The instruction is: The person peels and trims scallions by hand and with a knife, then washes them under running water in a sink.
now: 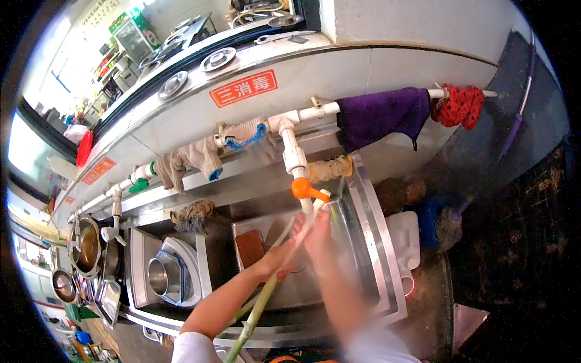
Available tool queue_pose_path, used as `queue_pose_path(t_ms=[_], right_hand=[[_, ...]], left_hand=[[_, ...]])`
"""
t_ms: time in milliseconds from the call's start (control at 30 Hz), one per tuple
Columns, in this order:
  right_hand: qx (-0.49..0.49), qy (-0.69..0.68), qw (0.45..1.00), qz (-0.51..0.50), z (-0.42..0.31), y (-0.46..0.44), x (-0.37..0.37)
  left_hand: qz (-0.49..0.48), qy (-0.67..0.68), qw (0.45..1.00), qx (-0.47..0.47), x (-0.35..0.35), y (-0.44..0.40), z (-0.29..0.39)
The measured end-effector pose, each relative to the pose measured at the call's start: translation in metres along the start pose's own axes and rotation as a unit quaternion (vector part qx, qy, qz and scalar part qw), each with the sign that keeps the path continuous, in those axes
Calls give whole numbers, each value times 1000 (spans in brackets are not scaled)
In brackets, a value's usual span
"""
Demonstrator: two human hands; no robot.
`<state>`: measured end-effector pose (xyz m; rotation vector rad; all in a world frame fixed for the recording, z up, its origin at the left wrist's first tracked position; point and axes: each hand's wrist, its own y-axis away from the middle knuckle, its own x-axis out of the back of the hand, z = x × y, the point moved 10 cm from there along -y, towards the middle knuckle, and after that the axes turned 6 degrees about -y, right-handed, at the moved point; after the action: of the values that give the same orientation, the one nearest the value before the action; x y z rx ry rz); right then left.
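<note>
Under a white pipe tap with an orange handle (304, 188), both my hands are over a steel sink basin (351, 242). My left hand (278, 257) is wrapped round long pale green stalks (254, 314), which run from the tap down past the sink's front edge. Close beside it, nearer the spout, my right hand (317, 233) is closed on the upper, whiter end of the stalks. Its fingers are partly blurred. A reddish-brown block (250, 248) lies in the basin left of my hands.
A purple cloth (384, 115), a red cloth (457, 106) and gloves (196, 158) hang on the wall pipe. The left basin holds a metal pot (163, 275). Pans (86, 247) stand at far left. A mop head (448, 230) is right of the sink.
</note>
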<state>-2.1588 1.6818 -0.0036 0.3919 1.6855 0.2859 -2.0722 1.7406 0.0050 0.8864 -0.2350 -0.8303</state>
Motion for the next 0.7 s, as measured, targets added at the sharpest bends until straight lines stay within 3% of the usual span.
queue_pose_path(t_ms=[100, 200, 267, 333, 400, 433, 533, 600, 667, 700], right_hand=[[5, 19, 1000, 13, 0, 5, 0], [-4, 59, 994, 88, -1, 14, 1], [-15, 48, 999, 4, 2, 5, 1], [23, 25, 998, 56, -1, 8, 11], [39, 55, 995, -75, -10, 11, -10], [143, 144, 979, 26, -30, 20, -16], [22, 84, 993, -80, -6, 16, -34], [10, 29, 983, -181, -7, -1, 7], [39, 22, 998, -45, -9, 11, 8], [53, 24, 998, -37, -24, 20, 6]], left_hand=[[8, -5, 1000, 1, 1, 4, 0], [22, -23, 999, 2, 5, 6, 0], [36, -10, 999, 29, 11, 3, -17], [60, -65, 996, -34, 15, 1, -7], [29, -21, 999, -40, 3, -4, -4], [-1, -9, 999, -42, 0, 0, -3], [4, -36, 999, -34, -5, 20, 17], [40, -215, 969, -118, -2, 11, 27], [-42, -243, 962, -120, -46, -13, 23], [-35, -271, 956, -107, -41, -12, 21]])
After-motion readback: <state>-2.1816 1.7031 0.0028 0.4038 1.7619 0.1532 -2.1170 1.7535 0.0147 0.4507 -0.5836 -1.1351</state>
